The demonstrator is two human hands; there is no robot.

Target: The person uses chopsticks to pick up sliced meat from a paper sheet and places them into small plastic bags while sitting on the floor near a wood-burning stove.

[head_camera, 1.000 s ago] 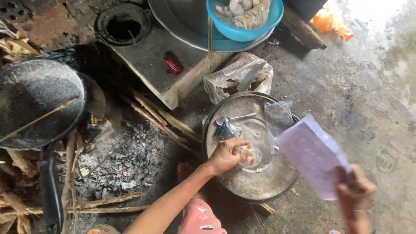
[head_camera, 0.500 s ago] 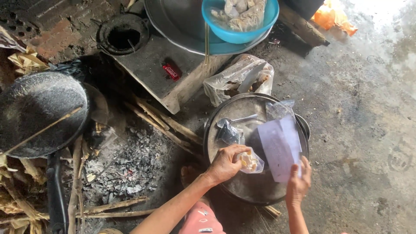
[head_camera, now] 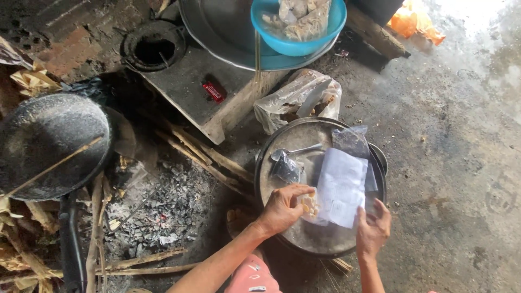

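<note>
Right, scene: outdoor cooking spot, dirt floor, ash pile, firewood sticks.
Left hand (head_camera: 282, 209): fingers curled shut on a small clear packet (head_camera: 310, 205) with pale yellowish pieces inside; contents look like snack bits or sugar lumps, hard to tell at this size.
Right hand (head_camera: 372, 228): fingers spread apart, fingertips touching the lower edge of a white paper sheet (head_camera: 342, 187); not gripping it.
Packet location: over the round metal lid (head_camera: 304, 239) of a big pot, just beside the paper's left edge.
Paper location: lying on the lid, partly over a clear plastic bag (head_camera: 351, 141).
Also on lid: metal spoon (head_camera: 296, 152), another crumpled clear bag (head_camera: 285, 168).
Handling, packet: likely light, thin slippery film, contents brittle; pinch at the sealed rim, not the belly.
Handling, paper: light, floppy, creases easily; take by an edge or corner.
Nearby: blue bowl (head_camera: 298, 24) of wrapped food on a large metal tray (head_camera: 217, 32); black round pan (head_camera: 49, 141) at left; concrete stove block (head_camera: 184, 81) with a red lighter (head_camera: 214, 91).
</note>
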